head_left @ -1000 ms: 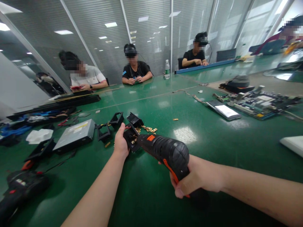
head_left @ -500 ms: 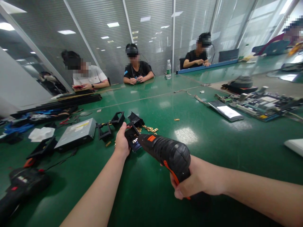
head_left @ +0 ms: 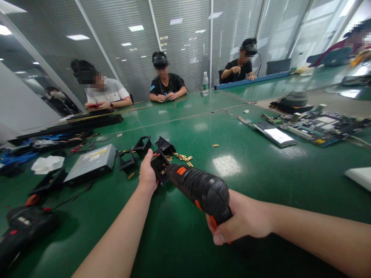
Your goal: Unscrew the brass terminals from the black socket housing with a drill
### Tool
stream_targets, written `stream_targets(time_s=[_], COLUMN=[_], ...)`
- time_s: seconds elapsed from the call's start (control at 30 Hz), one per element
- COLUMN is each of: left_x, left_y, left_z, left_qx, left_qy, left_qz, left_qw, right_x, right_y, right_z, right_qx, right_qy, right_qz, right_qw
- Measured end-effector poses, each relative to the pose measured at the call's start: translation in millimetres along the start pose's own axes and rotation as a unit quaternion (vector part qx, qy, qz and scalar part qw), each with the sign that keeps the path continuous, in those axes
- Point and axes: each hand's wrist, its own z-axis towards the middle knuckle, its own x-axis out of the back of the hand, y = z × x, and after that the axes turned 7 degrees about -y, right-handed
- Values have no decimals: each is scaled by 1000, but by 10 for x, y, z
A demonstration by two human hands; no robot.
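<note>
My right hand [head_left: 228,220] is wrapped round the handle of a black and orange power screwdriver [head_left: 199,187]. Its nose points away to the left, at a black plastic housing [head_left: 160,172] with small brass-coloured bits inside. My left hand [head_left: 148,170] grips that housing by its left side, thumb up along the edge. Whether the driver's tip touches a screw is hidden. Just beyond the housing stand black plastic frames [head_left: 142,144] and another black frame piece [head_left: 165,145]. Small brass plates [head_left: 182,156] lie scattered beside them, and a single brass plate [head_left: 215,145] lies apart to the right.
At left are a silver disc drive [head_left: 91,164], a second power tool [head_left: 26,227] and white tissue [head_left: 48,165]. A phone-like device [head_left: 274,135] and circuit boards [head_left: 321,125] lie at right. Several people sit across the green table [head_left: 185,123], near a water bottle [head_left: 205,83].
The view has shifted slightly. The housing in my left hand is turned a little, and a shiny spot inside it no longer shows. Both hands keep their grips.
</note>
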Motion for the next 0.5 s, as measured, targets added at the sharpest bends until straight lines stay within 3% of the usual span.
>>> stream_targets(time_s=[0.5], left_x=[-6], left_y=[19], left_z=[-42], left_qx=[-30], left_qy=[-17], left_qz=[-2], left_qw=[999], right_x=[-11], right_y=[-30], right_z=[13], right_qx=[23], right_qy=[-8], right_qz=[-1], right_qw=[1000])
